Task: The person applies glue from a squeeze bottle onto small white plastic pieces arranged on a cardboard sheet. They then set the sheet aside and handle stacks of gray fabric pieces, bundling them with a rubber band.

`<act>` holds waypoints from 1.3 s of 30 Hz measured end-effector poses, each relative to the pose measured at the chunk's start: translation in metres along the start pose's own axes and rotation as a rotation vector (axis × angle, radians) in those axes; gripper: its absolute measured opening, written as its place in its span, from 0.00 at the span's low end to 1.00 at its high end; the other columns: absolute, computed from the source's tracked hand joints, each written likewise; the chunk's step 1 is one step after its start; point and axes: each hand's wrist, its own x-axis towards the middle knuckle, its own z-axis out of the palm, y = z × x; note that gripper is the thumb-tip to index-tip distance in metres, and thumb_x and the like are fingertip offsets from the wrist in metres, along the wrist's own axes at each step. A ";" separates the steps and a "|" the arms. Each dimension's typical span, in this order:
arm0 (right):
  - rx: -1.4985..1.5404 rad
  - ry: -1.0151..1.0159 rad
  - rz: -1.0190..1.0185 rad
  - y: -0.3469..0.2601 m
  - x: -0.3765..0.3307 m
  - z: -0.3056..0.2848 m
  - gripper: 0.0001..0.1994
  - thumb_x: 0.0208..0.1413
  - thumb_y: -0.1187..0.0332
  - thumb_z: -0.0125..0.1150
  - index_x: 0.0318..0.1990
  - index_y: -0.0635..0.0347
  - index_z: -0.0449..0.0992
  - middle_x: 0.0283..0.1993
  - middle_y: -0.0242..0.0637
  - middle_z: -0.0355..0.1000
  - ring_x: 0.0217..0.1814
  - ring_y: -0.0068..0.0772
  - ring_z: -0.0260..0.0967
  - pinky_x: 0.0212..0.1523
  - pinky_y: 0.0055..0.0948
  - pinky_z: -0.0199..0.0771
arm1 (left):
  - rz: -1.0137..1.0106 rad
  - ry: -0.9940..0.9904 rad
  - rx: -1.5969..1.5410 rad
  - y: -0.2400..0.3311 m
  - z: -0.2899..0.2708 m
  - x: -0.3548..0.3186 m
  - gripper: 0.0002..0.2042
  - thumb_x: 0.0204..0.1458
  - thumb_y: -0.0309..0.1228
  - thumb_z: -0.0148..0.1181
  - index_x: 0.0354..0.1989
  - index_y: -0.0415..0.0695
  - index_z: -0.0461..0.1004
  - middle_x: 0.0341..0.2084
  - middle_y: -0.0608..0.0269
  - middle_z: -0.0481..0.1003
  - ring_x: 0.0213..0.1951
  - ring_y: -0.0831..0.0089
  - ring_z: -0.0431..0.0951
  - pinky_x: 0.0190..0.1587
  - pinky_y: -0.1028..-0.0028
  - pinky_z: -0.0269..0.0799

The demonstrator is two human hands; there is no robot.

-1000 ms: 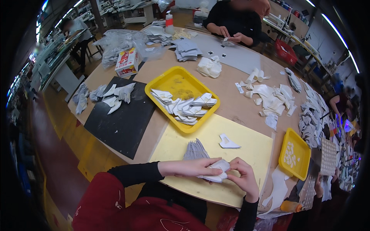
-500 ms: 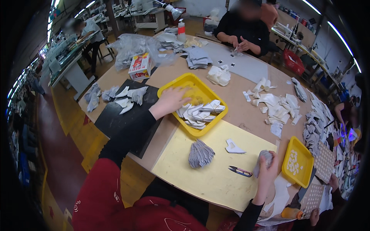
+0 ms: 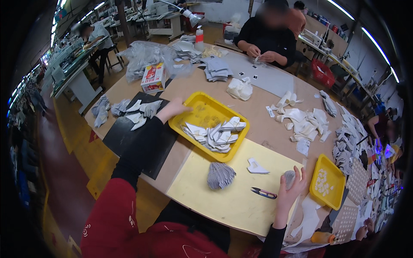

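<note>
At the left rim of a yellow tray (image 3: pixel 241 148), my left hand (image 3: pixel 174 108) is closed over the edge, fingers reaching inside; they are slightly blurred. White pointed fabric pieces (image 3: pixel 215 136), some tied in bundles, lie in the tray's nearer right part. My right hand (image 3: pixel 293 185) is at the right of a pale yellow board (image 3: pixel 206 204). Its thumb and fingers are loosely around a small stack of grey fabric pieces (image 3: pixel 289 177), partly hidden by the hand. Thread snips (image 3: pixel 263 192), a single white cut piece (image 3: pixel 257 166) and a fanned grey fabric bundle (image 3: pixel 221 175) lie on the board.
A second yellow tray (image 3: pixel 317 195) with small white pieces stands right of the board. Off-white fabric scraps (image 3: pixel 303 122) lie farther back. Left are a black mat (image 3: pixel 137 148) and a box (image 3: pixel 153 78). Across the table a person (image 3: pixel 266 38) works with both hands.
The yellow tray has shifted slightly nearer and turned a little. My left hand has gone from above its inside to its left rim. My right fingers have lifted and spread around the grey stack.
</note>
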 end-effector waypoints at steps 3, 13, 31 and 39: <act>0.030 0.001 0.032 -0.003 0.000 0.000 0.23 0.48 0.72 0.61 0.54 0.56 0.67 0.64 0.45 0.53 0.66 0.51 0.47 0.64 0.48 0.44 | 0.086 0.001 -0.268 -0.011 0.007 -0.013 0.23 0.50 0.28 0.60 0.54 0.34 0.63 0.43 0.52 0.73 0.44 0.69 0.74 0.49 0.72 0.68; 0.121 0.054 0.032 -0.005 0.002 -0.010 0.18 0.49 0.74 0.59 0.50 0.59 0.69 0.63 0.45 0.56 0.66 0.49 0.50 0.64 0.44 0.49 | 0.381 0.624 -0.562 0.028 0.015 -0.113 0.12 0.54 0.25 0.58 0.44 0.35 0.65 0.33 0.56 0.76 0.35 0.71 0.76 0.39 0.75 0.69; 0.158 0.026 0.030 -0.008 0.002 -0.010 0.17 0.50 0.75 0.58 0.49 0.61 0.70 0.62 0.46 0.57 0.64 0.49 0.54 0.63 0.42 0.52 | 0.891 0.905 -0.411 -0.010 0.031 -0.124 0.20 0.55 0.27 0.56 0.49 0.40 0.52 0.46 0.46 0.68 0.42 0.62 0.76 0.45 0.69 0.71; 0.175 0.020 0.043 -0.010 0.002 -0.011 0.17 0.50 0.75 0.58 0.49 0.61 0.70 0.63 0.45 0.57 0.64 0.49 0.55 0.63 0.42 0.53 | 0.909 1.026 -0.482 0.003 0.008 -0.118 0.14 0.57 0.33 0.53 0.44 0.34 0.67 0.42 0.44 0.73 0.39 0.61 0.78 0.39 0.69 0.75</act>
